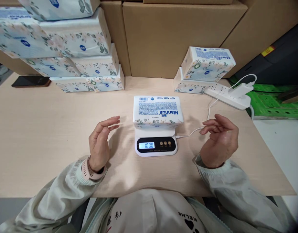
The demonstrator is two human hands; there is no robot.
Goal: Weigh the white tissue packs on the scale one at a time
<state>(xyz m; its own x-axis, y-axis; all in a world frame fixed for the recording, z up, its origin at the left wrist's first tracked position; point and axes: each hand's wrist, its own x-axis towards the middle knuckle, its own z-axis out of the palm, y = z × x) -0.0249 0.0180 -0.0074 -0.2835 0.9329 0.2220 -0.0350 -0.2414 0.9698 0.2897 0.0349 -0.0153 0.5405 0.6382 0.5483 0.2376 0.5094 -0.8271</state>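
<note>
A pack of tissues (157, 111) with blue print and a floral edge rests on a white digital scale (156, 146). The lit display reads about 100.0, and a white cable plugs into the scale's right side. My left hand (100, 142), with a pink watch band at the wrist, hovers left of the scale, fingers extended and touching nothing. Off to the right, my right hand (219, 140) is raised over the table, its fingers loosely curved and apart, holding nothing. Both hands are clear of the tissue pack.
Several tissue packs (83, 48) are stacked at the back left, beside a dark phone (31, 81). Two more packs (208, 66) stand at the back right by a white power strip (228, 95) with a plugged-in charger. Cardboard boxes (173, 38) line the table's (54, 129) rear edge.
</note>
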